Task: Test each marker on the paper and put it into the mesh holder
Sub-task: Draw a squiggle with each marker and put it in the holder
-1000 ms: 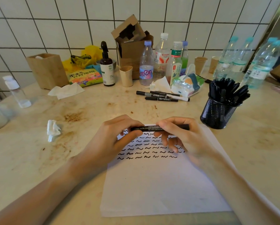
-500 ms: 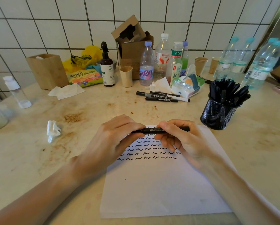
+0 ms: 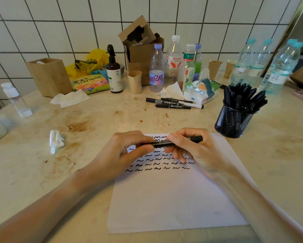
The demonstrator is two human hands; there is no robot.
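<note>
Both hands are pinching one black marker (image 3: 171, 143) sideways just above the paper (image 3: 173, 199) near the counter's (image 3: 98, 120) front edge: the left hand (image 3: 127, 151) is gripping its left end, the right hand (image 3: 191, 148) is curling around the barrel. The mesh holder (image 3: 232, 122) is sitting stuffed with markers toward the right edge, and three loose markers (image 3: 173, 103) are lying further back.

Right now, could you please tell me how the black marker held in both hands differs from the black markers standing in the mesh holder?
The held black marker lies level above the white paper, gripped by the left hand and right hand; the black markers in the holder stand on end, leaning outward. The held one is single; those are bunched in the black mesh holder. All look black.
</note>
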